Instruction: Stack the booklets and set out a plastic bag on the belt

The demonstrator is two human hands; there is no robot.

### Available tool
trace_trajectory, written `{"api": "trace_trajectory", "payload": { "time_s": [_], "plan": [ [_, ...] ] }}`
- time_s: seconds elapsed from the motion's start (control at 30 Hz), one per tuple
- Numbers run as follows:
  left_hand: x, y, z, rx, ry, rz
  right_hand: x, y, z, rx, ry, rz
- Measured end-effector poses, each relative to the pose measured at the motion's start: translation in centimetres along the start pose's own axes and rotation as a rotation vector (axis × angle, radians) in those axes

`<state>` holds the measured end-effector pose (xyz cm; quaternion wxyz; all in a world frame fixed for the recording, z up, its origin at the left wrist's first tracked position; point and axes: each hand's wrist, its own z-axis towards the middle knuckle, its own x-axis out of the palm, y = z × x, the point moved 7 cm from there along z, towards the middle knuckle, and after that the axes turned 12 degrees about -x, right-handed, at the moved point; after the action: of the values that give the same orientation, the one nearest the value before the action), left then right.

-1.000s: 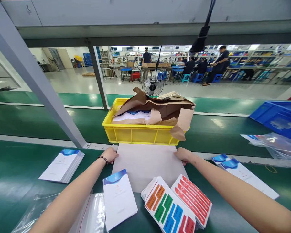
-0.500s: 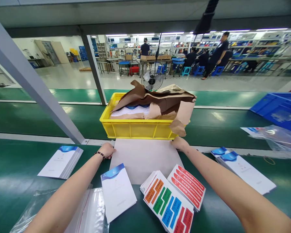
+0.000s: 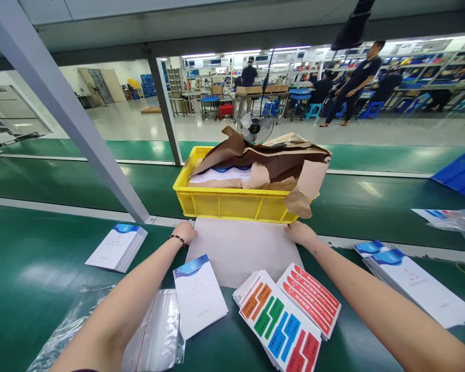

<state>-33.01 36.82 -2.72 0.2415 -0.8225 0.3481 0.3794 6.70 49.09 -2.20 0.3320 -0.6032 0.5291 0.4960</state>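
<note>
A plain pale sheet of paper lies on the green belt, its far edge against the front of a yellow crate. My left hand, with a beaded bracelet at the wrist, is closed on the sheet's far left corner. At the far right corner my right hand pinches the sheet too. White booklets with a blue top overlap its near left part. Cards with coloured blocks and cards with red strips lie over its near right part.
Clear zip bags lie under my left forearm. More booklets are stacked at left and right. Torn brown paper spills from the crate. A slanted metal post stands at left; a blue crate sits far right.
My view has turned slightly left, so everything sits further right in the picture. Both hands stay at the sheet's corners. A person in the background has shifted their stance.
</note>
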Motion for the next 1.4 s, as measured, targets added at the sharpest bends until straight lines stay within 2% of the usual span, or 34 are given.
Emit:
{"api": "trace_trajectory", "payload": {
  "time_s": [0.23, 0.4, 0.63, 0.77, 0.83, 0.93, 1.07, 1.17, 1.23, 1.3, 1.4],
  "plan": [
    [-0.7, 0.2, -0.4, 0.017, -0.032, -0.067, -0.7, -0.3, -1.1, 0.004, -0.087, 0.005],
    [-1.1, 1.4, -1.4, 0.063, -0.095, -0.130, -1.4, -0.5, -3.9, -0.073, -0.196, 0.042],
    [-0.4, 1.5, -2.6, 0.117, -0.088, -0.043, 1.6, -1.4, -7.1, -0.194, -0.006, 0.195],
    [-0.4, 0.9, -3.0, 0.115, -0.084, 0.004, 1.5, -1.7, -7.2, -0.171, -0.043, 0.286],
    [-0.9, 0.7, -3.7, 0.133, -0.125, -0.005, 1.1, -1.8, -7.6, -0.141, -0.089, 0.335],
    [-2.1, 0.9, -6.4, 0.206, -0.248, -0.060, 0.9, -2.0, -9.3, -0.119, -0.172, 0.451],
    [-2.7, 2.4, -13.8, 0.341, -0.422, -0.137, 2.0, -1.8, -13.4, -0.122, -0.215, 0.713],
    [-0.7, 3.0, -20.7, 0.520, -0.573, -0.098, 3.2, -1.4, -16.7, -0.133, -0.217, 0.891],
    [2.1, 2.9, -23.7, 0.604, -0.605, 0.002, 3.9, -1.0, -18.3, -0.145, -0.203, 1.009],
    [5.1, 2.6, -24.5, 0.617, -0.568, 0.104, 4.5, -0.6, -19.3, -0.170, -0.193, 1.078],
    [8.1, 2.3, -22.4, 0.502, -0.497, 0.218, 4.9, -0.5, -20.1, -0.253, -0.222, 1.005]
  ]
}}
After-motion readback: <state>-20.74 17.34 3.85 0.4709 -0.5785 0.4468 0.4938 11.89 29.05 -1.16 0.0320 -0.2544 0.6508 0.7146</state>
